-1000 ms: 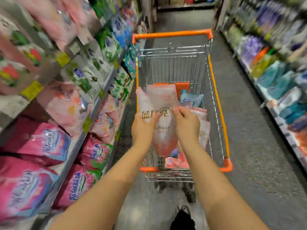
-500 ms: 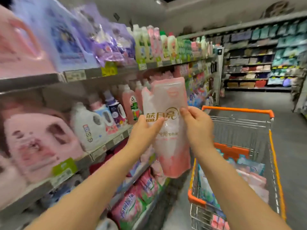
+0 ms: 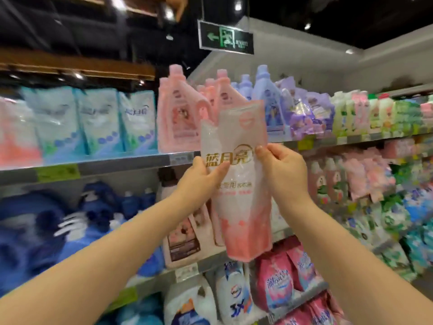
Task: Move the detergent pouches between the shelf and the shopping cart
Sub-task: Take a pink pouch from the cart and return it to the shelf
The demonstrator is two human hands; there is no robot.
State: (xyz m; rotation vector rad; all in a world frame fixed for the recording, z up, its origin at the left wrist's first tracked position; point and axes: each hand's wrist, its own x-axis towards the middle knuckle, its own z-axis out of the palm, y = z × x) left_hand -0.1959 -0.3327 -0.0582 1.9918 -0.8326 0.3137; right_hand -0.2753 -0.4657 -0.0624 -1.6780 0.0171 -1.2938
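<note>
The shelf fills your view, its upper board lined with pale blue pouches and pink bottles. You hold the pink detergent pouch upright in the air in front of those bottles, clear of the board. Your left hand pinches its left edge and your right hand pinches its right edge, beside the gold lettering. Choose a gap that looks wide enough, lead with the heavy base, and release neither grip until it sits flat.

Pink bottles behind the pink pouch and blue-green pouches crowd the upper shelf (side by side, touching); open headroom lies beneath it, above the blue bottles.
</note>
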